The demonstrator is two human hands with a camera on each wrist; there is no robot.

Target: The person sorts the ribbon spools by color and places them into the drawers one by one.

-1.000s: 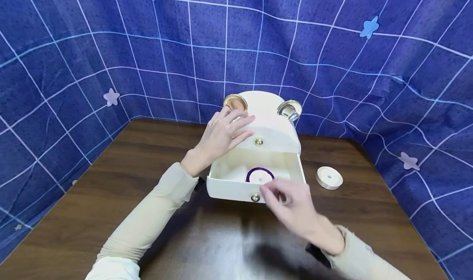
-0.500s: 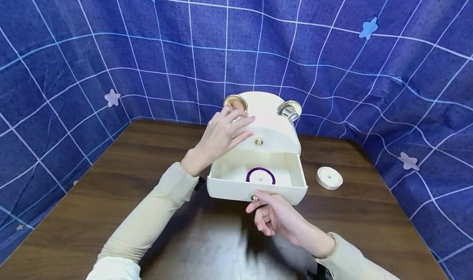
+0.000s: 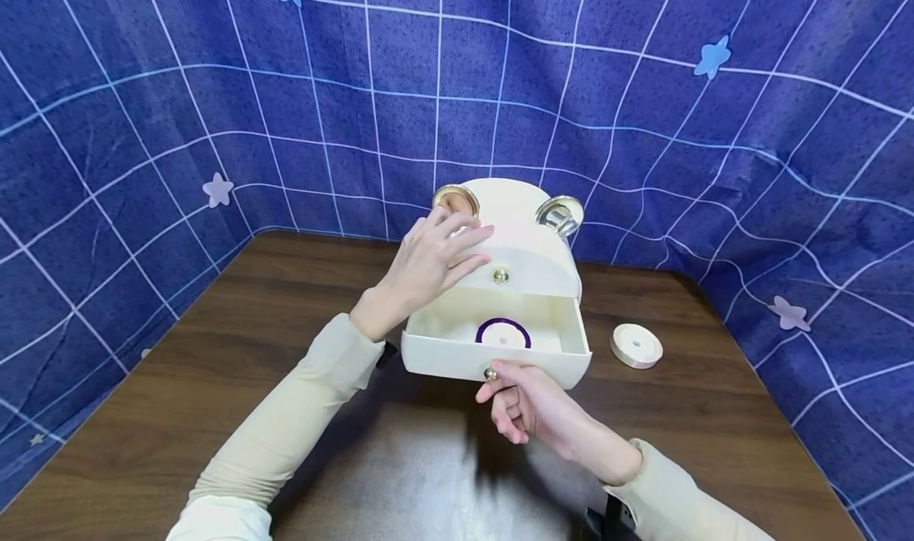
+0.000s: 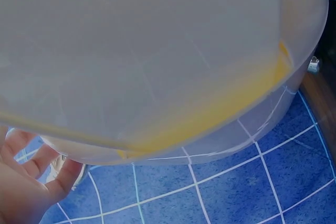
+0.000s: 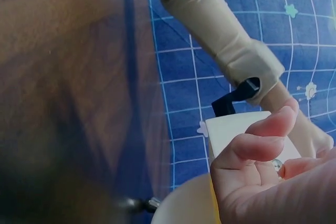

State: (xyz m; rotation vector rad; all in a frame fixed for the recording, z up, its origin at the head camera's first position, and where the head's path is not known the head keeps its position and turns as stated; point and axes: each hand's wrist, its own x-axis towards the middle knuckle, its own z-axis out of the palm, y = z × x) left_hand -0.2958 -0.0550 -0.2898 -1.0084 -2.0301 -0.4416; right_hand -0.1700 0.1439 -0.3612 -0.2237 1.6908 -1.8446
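A white bear-shaped chest (image 3: 524, 243) with round metallic ears stands on the table. Its lower drawer (image 3: 443, 357) is pulled out, and a purple ribbon roll (image 3: 481, 332) with a white face lies inside, partly hidden by the drawer front. My right hand (image 3: 539, 410) pinches the lower drawer knob (image 3: 490, 374) between thumb and index finger, the other fingers curled beneath; the right wrist view also shows this knob (image 5: 277, 165). Beside the gold ear (image 3: 457, 200), my left hand (image 3: 435, 257) rests on the chest's upper left with fingers extended. The upper knob (image 3: 501, 275) is untouched.
A cream ribbon roll (image 3: 636, 345) lies on the brown wooden table (image 3: 336, 267) right of the chest. The silver ear (image 3: 560, 216) sticks out at the chest's upper right. Behind hangs a blue curtain (image 3: 343, 113) with white grid lines and stars.
My right hand has come down from over the drawer front to its knob. The drawer has since slid slightly inward. My left hand has stayed in place.
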